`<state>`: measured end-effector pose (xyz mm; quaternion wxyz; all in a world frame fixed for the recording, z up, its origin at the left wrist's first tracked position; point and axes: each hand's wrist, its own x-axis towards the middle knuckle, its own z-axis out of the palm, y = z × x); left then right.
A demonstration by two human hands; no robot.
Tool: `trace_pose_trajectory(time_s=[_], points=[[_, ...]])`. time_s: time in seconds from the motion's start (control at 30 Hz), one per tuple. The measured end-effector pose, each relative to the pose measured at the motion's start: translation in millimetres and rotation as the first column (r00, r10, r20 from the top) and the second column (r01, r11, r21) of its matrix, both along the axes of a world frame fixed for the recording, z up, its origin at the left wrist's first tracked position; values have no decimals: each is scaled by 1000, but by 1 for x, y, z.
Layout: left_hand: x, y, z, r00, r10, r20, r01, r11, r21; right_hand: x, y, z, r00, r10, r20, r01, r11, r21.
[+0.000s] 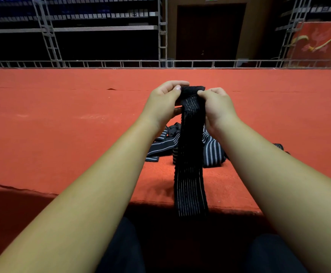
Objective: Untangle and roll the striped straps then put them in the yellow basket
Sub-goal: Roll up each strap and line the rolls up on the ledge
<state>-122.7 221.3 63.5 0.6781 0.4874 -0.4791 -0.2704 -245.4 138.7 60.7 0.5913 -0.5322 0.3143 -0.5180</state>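
— Where do our fingers sit?

— The thumb tip [177, 88] of our left hand [163, 104] and the curled fingertips [202, 93] of our right hand [217, 109] pinch the top end of one strap [190, 154] from either side, just above the middle of the frame. Both hands are closed on it.

— And which way does it run?

— Its long axis is almost vertical in the picture. From the pinched end it drops straight toward the lower centre, and its free end hangs past the near edge of the red surface [62, 125].

— What is it like?

— We see a flat, wide band, black, with thin pale lines along its length. The top end between our fingers is plain matte black and fuzzy, and looks turned over on itself.

— Behind it?

— A heap of straps [213, 152] lies crumpled on the surface below our wrists, dark with bolder grey stripes, with loops spreading to both sides of the held one.

— Further out?

— The surface is felt-like, with a frayed near edge at lower left. Beyond it we have a metal truss [48, 36] at upper left, a dark door [210, 32] at upper centre and a red banner [322, 44] at upper right.
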Motion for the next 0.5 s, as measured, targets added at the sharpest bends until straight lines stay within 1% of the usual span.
trace_pose_trajectory(time_s=[0.1, 0.3, 0.5], points=[[2, 0, -3, 999, 3, 37, -2, 1000, -26, 0, 3, 1, 999, 18, 37, -19, 999, 31], [1, -3, -6, 988, 129, 83, -125, 991, -57, -1, 1, 0, 997, 21, 69, -24, 999, 41], [0, -5, -3, 981, 188, 42, -186, 981, -47, -5, -3, -1, 997, -1, 71, 1, 1000, -5]])
